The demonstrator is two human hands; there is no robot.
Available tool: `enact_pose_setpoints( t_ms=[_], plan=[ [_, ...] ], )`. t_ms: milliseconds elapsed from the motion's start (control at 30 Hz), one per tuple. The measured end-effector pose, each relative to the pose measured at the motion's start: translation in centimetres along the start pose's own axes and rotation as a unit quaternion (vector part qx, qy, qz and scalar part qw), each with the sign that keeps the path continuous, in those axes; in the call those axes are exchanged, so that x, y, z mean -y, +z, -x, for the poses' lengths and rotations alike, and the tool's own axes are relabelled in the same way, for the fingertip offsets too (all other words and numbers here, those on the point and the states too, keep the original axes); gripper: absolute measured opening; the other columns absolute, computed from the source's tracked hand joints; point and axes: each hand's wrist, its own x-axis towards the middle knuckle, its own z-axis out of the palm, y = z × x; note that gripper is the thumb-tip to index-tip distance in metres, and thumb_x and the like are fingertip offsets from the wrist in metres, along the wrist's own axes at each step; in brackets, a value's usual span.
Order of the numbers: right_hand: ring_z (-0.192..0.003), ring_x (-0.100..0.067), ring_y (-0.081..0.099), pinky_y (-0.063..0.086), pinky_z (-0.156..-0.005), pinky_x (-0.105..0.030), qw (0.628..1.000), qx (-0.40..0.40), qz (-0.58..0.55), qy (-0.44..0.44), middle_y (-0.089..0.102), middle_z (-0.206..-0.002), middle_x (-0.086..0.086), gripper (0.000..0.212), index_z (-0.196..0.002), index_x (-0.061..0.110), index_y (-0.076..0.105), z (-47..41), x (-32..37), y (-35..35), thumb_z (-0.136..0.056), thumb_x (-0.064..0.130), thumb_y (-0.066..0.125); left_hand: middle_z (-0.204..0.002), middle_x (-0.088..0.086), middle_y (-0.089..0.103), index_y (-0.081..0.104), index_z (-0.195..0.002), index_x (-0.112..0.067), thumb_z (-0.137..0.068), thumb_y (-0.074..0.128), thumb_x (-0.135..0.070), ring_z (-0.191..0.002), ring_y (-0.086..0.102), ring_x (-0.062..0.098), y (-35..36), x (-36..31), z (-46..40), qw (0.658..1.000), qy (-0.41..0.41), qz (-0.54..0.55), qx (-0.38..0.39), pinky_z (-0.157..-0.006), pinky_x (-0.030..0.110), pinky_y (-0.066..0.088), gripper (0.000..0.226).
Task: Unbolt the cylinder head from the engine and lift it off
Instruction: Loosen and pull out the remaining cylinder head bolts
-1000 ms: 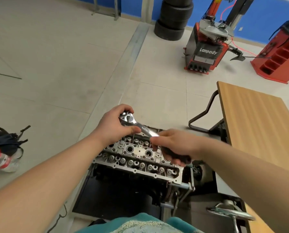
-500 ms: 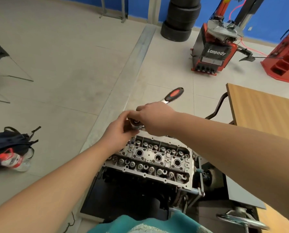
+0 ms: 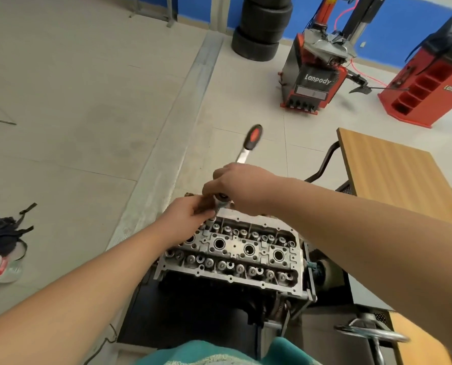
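bare forearms (image 3: 93,291), teal top (image 3: 219,353)

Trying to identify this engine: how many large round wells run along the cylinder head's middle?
4, in one row along the cylinder head: the leftmost well partly behind the left hand, three more to its right.

left hand (image 3: 185,216) pinching, right hand (image 3: 242,187) curled, arms outstretched

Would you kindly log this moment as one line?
ratchet on cylinder head far-left bolt | right hand grips ratchet | left hand steadies socket
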Motion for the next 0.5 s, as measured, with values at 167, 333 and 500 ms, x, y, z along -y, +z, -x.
enact_pose_setpoints(
  t_ms=[167, 333, 500],
  plan=[
    [-0.091, -0.026, 0.064, 0.048, -0.062, -0.032, 0.998, 0.021, -0.010, 0.065, 0.064, -0.097, 0.003, 0.037, -0.120, 0.026, 0.067, -2.0, 0.2, -1.0, -0.088, 0.009, 0.068, -0.103, -0.030, 0.076, 0.075, -0.105, -0.048, -0.095, 0.078, -0.023, -0.103, 0.069, -0.007, -0.5, 1.1, -0.6, 1.000, 0.015, 0.001, -0.012, -0.093, 0.025, 0.050, 0.027],
    [-0.072, -0.021, 0.068, 0.052, -0.053, -0.030, 0.951, 0.043, -0.246, 0.183, 0.069, -0.097, -0.003, 0.035, -0.113, 0.019, 0.063, -0.6, -0.1, 0.7, -0.089, 0.036, 0.082, -0.093, -0.026, 0.078, 0.079, -0.099, -0.041, -0.086, 0.086, -0.014, -0.092, 0.071, -0.008, -0.1, 0.6, -0.6, 0.996, 0.052, 0.025, -0.063, -0.077, 0.005, 0.049, 0.030],
    [-0.055, -0.019, 0.052, 0.044, -0.046, -0.029, 0.636, -0.003, -0.737, 0.231, 0.064, -0.095, -0.017, 0.025, -0.122, 0.013, 0.064, 1.8, 1.2, 3.4, -0.104, 0.031, 0.065, -0.089, -0.025, 0.075, 0.074, -0.101, -0.043, -0.085, 0.084, -0.012, -0.088, 0.069, -0.006, 1.2, -0.3, -0.7, 0.995, 0.062, 0.016, -0.082, -0.073, 0.008, 0.050, 0.037]
  ],
)
